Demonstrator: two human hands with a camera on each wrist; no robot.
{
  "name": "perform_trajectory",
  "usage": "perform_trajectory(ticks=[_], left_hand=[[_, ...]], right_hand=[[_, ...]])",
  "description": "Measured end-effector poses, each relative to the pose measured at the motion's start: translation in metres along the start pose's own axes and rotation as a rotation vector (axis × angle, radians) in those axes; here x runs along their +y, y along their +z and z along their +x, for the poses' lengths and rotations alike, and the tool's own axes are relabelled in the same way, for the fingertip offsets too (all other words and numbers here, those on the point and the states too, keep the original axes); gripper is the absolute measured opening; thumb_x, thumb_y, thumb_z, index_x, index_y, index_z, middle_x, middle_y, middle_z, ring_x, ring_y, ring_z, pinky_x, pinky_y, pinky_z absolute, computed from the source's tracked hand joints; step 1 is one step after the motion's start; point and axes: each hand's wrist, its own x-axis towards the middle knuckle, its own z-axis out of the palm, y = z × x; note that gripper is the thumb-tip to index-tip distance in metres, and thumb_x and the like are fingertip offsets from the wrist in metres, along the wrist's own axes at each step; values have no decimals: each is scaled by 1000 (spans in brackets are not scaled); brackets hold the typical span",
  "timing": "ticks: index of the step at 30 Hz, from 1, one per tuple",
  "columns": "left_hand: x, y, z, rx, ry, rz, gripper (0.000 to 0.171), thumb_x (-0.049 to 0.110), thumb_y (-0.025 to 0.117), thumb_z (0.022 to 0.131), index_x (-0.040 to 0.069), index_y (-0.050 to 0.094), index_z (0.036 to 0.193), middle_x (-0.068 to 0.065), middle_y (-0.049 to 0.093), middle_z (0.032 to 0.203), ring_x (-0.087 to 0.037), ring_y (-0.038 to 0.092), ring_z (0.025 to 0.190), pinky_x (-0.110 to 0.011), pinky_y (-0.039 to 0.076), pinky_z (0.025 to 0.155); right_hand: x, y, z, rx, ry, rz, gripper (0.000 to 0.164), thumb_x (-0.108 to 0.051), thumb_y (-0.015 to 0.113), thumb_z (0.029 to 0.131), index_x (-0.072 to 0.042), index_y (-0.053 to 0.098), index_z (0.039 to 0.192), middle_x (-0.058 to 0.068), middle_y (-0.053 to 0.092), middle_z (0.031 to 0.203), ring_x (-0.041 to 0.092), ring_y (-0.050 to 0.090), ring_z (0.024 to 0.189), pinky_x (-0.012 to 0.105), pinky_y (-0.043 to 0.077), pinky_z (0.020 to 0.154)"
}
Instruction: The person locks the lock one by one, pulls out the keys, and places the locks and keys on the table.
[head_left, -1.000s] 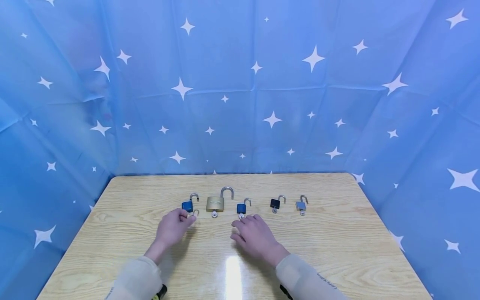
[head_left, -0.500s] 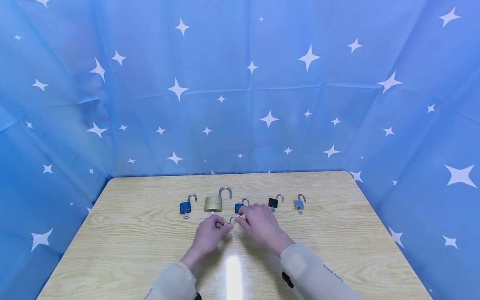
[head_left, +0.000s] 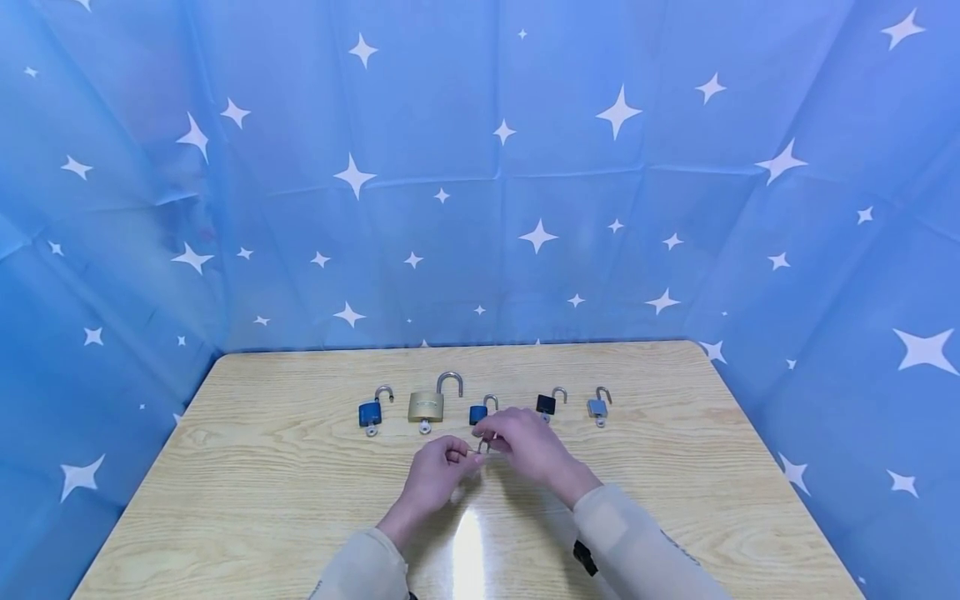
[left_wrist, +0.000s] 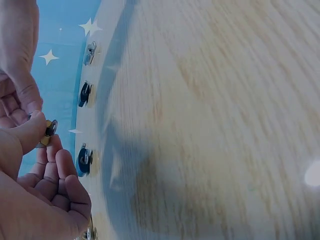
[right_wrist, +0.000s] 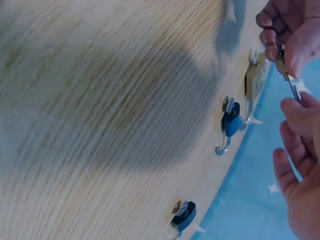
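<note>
A small brass padlock (right_wrist: pixel 281 67) with a key in it is held up off the table between both hands. My left hand (head_left: pixel 437 477) pinches its body between thumb and fingers; the key (left_wrist: pixel 53 127) shows beside the thumb in the left wrist view. My right hand (head_left: pixel 528 446) meets it from the other side, thumb and finger pinching the thin metal shackle (right_wrist: pixel 295 92). Fingers partly cover the padlock in every view. Just beyond the hands lies a blue padlock (head_left: pixel 478 414) with its shackle open.
More open padlocks with keys lie in a row across the table (head_left: pixel 262 483): a blue one (head_left: pixel 370 413) and a large brass one (head_left: pixel 425 407) to the left, a black one (head_left: pixel 546 405) and a light grey-blue one (head_left: pixel 597 408) to the right. A star-patterned blue cloth (head_left: pixel 480 208) hangs behind.
My left hand has carried the small padlock rightward from near the left blue padlock to my right hand. The right hand's fingers have closed in on its shackle.
</note>
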Motion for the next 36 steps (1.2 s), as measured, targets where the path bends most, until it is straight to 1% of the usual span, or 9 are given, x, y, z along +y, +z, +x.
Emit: perform_trajectory(ticks=[5,9,14,17,21,26,30,33,36], left_hand=[[-1,1,-1,-5,-8,-10,31,30,74,86,3,63,97,-4,65,83,-16,62,74,-26,49,59],[0,3,-2,7,-11,6,30,29,76,83,3,65,94,-5,65,82,-14,60,73,-25,48,60],[2,5,-2,5,-18,13,29,30,77,82,5,67,93,-3,65,81,-12,59,71,-24,48,60],[2,4,-1,-3,-27,23,27,29,78,81,6,67,92,-2,65,80,-11,59,72,-24,48,61],[2,4,-1,-18,-39,25,25,27,78,81,7,69,92,-2,67,80,-12,59,71,-25,48,61],[1,5,0,-41,-68,-2,24,27,78,82,7,69,92,-3,71,81,-15,63,70,-26,46,60],[0,7,2,-45,-82,-30,22,25,76,83,6,69,92,-3,74,81,-15,62,68,-25,43,57],[-1,8,3,-34,-93,-73,22,23,76,83,5,68,94,-4,72,80,-14,58,64,-24,42,54],[-1,8,4,-11,-100,-108,23,21,76,83,4,67,95,-3,70,80,-14,58,65,-23,43,54]], right_hand=[[-1,0,0,-13,-35,29,14,-9,70,88,-19,74,98,-5,73,92,8,65,85,28,53,81],[0,3,-1,-25,-11,66,8,-12,69,90,-17,73,93,-4,72,88,9,65,82,27,53,77],[0,5,0,-44,105,124,8,-14,67,91,-19,73,94,-8,72,90,7,64,83,28,52,77],[-2,6,0,-56,175,170,7,-18,66,92,-20,73,94,-9,71,90,5,63,81,24,51,74],[-3,6,0,-44,225,220,5,-19,67,92,-21,72,92,-9,71,87,4,63,78,23,50,70],[-4,7,0,-15,220,224,6,-17,69,90,-21,72,88,-10,70,83,1,60,73,22,48,67],[-4,7,0,-7,216,211,7,-16,69,90,-22,72,87,-11,70,82,0,59,72,21,48,67],[-5,8,1,3,240,226,8,-17,69,90,-22,72,85,-11,69,81,0,58,71,21,48,67],[-7,11,2,23,262,238,8,-16,70,89,-22,72,83,-10,69,79,1,57,68,22,47,64]])
